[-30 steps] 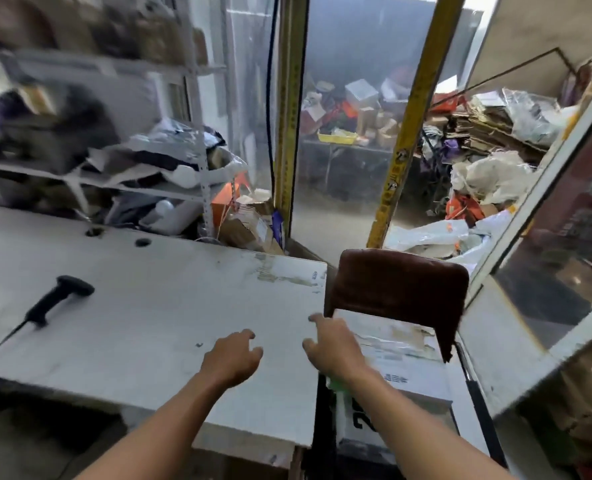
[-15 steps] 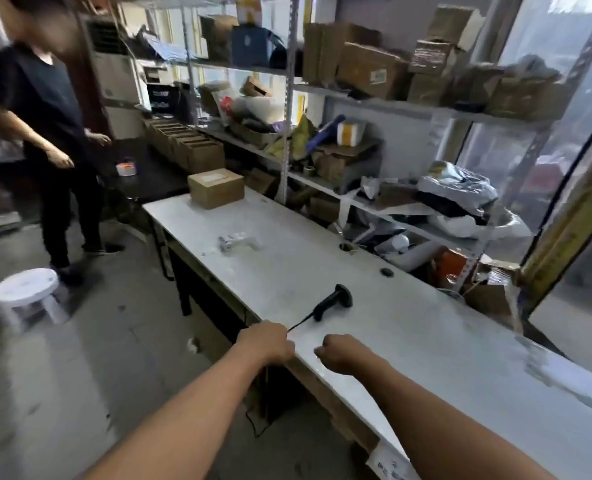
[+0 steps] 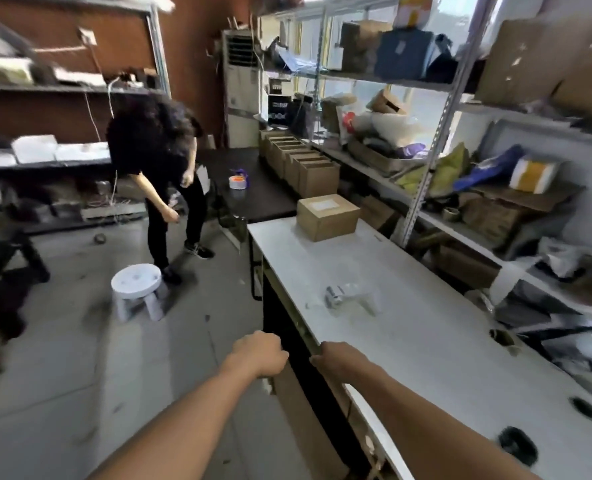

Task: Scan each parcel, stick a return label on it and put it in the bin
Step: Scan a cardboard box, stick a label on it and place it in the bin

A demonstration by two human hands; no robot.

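Our left hand (image 3: 258,355) hangs over the floor just off the near edge of the worktop (image 3: 426,341), its fingers curled under with nothing in them. Our right hand (image 3: 336,358) sits at that same edge, fingers likewise curled and holding nothing. The two hands lie close together but apart. The parcel (image 3: 327,213), a closed brown carton with a pale label on top, stands at the far end of the worktop, well apart from both hands and ahead of them. Between parcel and hands lies a blurred white handheld device (image 3: 351,299). A second person (image 3: 164,181) bends near a white stool (image 3: 136,287) on the floor.
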